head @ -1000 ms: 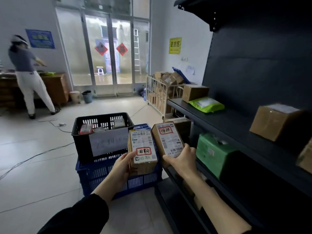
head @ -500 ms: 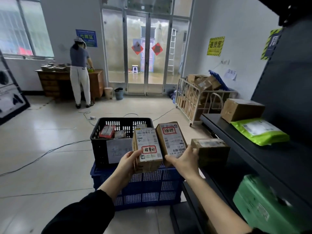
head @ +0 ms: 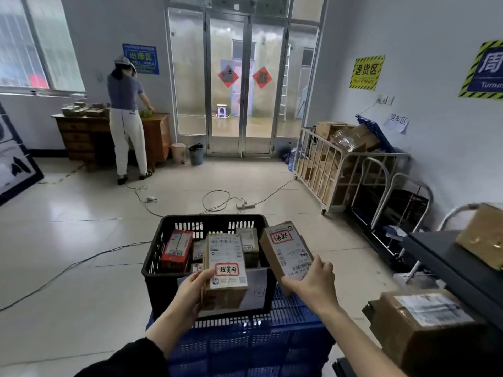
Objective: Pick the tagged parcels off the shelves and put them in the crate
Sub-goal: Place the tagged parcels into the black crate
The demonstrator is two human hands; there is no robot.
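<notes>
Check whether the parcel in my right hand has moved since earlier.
Yes: the parcel in the right hand moved left toward the black crate, now overlapping its rim.

Cut off at the right edge: blue sign (head: 487, 69), brown box (head: 483, 236). Too tiny to read: small print on left parcel (head: 225, 257).

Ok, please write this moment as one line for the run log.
left hand: holds left parcel, tagged | right hand: holds right parcel, tagged | black crate: holds other parcels | drop: not yet
</notes>
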